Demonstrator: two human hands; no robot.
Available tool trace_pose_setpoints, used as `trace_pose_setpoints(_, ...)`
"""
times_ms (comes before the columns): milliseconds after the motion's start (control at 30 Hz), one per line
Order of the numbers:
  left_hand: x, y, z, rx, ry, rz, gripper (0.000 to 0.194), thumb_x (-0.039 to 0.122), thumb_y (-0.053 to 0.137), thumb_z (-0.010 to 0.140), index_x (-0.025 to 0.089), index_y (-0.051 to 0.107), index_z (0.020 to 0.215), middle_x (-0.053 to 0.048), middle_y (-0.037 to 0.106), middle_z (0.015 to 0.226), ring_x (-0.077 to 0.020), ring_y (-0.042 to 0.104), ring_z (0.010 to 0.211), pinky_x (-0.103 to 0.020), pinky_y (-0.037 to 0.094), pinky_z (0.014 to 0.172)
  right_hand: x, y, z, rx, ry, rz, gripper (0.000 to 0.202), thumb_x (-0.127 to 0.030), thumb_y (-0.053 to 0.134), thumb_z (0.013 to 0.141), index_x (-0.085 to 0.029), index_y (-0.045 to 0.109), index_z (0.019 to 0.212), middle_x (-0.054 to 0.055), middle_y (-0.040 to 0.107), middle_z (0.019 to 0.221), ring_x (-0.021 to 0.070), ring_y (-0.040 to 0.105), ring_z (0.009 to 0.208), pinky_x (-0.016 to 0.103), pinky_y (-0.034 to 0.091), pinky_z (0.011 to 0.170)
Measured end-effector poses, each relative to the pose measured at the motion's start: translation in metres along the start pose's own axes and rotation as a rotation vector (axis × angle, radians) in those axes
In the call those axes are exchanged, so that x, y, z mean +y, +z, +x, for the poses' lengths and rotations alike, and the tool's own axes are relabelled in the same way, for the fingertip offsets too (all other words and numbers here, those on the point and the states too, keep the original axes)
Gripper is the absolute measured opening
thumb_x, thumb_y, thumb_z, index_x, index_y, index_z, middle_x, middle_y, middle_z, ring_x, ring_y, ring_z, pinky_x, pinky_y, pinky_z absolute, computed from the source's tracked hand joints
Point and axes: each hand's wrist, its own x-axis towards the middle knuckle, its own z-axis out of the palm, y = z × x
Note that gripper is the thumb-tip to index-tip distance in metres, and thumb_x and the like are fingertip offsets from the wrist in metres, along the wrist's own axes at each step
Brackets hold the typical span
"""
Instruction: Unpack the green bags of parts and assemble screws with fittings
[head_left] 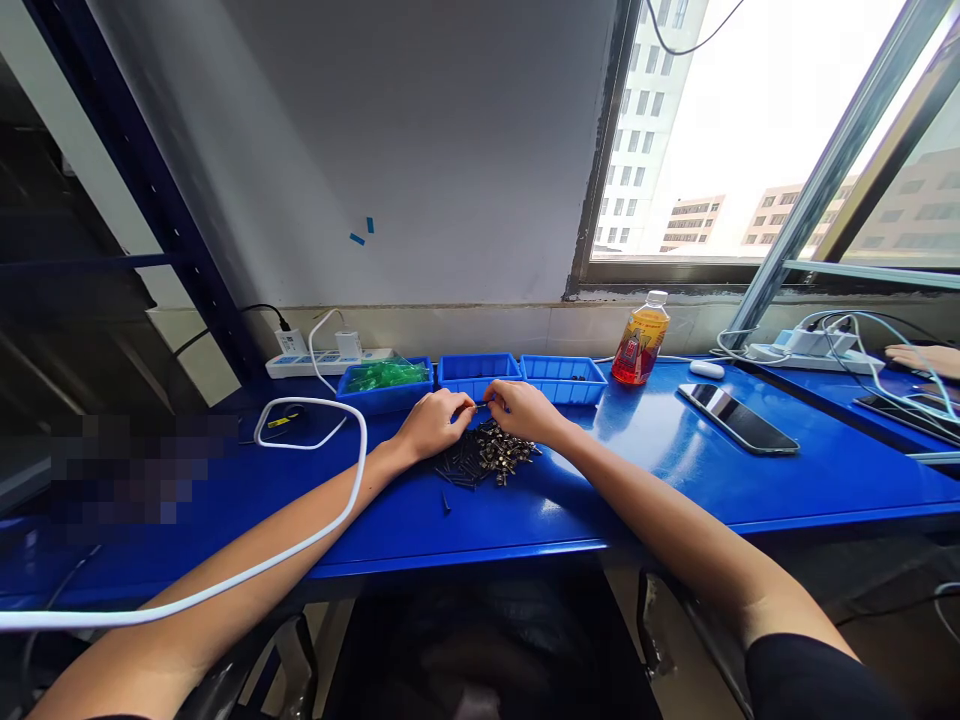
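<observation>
My left hand (435, 422) and my right hand (523, 410) meet above the table, fingertips pinched close together. Between them shows a thin dark piece that looks like a black screw (481, 406); its left end is in my left fingers. What my right fingertips pinch is too small to make out. Just below the hands lies a heap of black screws (459, 466), mixed at its right side with small shiny metal fittings (505, 456). One single black screw (446, 502) lies apart, nearer the table's front edge.
Behind my hands stand a blue tray of green plastic bags (386, 376), a middle blue tray (478, 385) and a right blue tray (564, 390). A drink bottle (641, 340) and phone (739, 418) are to the right. A white cable (365, 450) crosses before my left arm.
</observation>
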Motion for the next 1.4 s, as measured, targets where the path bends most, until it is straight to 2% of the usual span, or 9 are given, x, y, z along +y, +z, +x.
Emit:
trace_pose_setpoints(467, 0.0006, 0.0004, 0.0006, 0.014, -0.013, 0.003, 0.024, 0.028, 0.043, 0.084, 0.019, 0.065, 0.087, -0.005, 0.068, 0.080, -0.0202, 0.059, 0.077, -0.032, 0.044, 0.073, 0.0019, 0.0029, 0.0020, -0.005, -0.014, 0.102, 0.020, -0.010, 0.048, 0.079, -0.015, 0.064, 0.090, 0.005, 0.069, 0.082, 0.0143, 0.060, 0.073, 0.023, 0.038, 0.063)
trace_pose_setpoints(833, 0.0017, -0.0010, 0.0004, 0.004, -0.006, 0.001, 0.026, 0.029, 0.040, 0.086, 0.019, 0.064, 0.084, -0.004, 0.068, 0.079, -0.0201, 0.059, 0.078, -0.032, 0.044, 0.073, 0.0020, 0.0052, 0.0019, 0.016, -0.058, 0.071, 0.013, -0.014, 0.051, 0.081, -0.015, 0.062, 0.088, 0.005, 0.069, 0.084, 0.0144, 0.061, 0.075, 0.022, 0.038, 0.064)
trace_pose_setpoints(1133, 0.0014, 0.0006, -0.0004, 0.049, -0.007, -0.037, 0.021, 0.028, 0.044, 0.083, 0.019, 0.062, 0.090, -0.003, 0.067, 0.076, -0.0186, 0.060, 0.073, -0.031, 0.045, 0.071, -0.0016, 0.0018, 0.0007, 0.006, -0.019, 0.022, 0.017, -0.016, 0.046, 0.084, -0.017, 0.063, 0.089, 0.005, 0.069, 0.087, 0.0160, 0.062, 0.078, 0.023, 0.038, 0.063)
trace_pose_setpoints(1400, 0.0025, -0.0006, -0.0006, 0.032, -0.024, -0.034, 0.020, 0.028, 0.045, 0.082, 0.018, 0.062, 0.090, -0.004, 0.066, 0.076, -0.0193, 0.060, 0.073, -0.032, 0.045, 0.072, -0.0030, 0.0015, 0.0007, -0.019, -0.023, 0.019, 0.018, -0.016, 0.046, 0.085, -0.017, 0.062, 0.091, 0.006, 0.069, 0.088, 0.0162, 0.062, 0.080, 0.023, 0.038, 0.064)
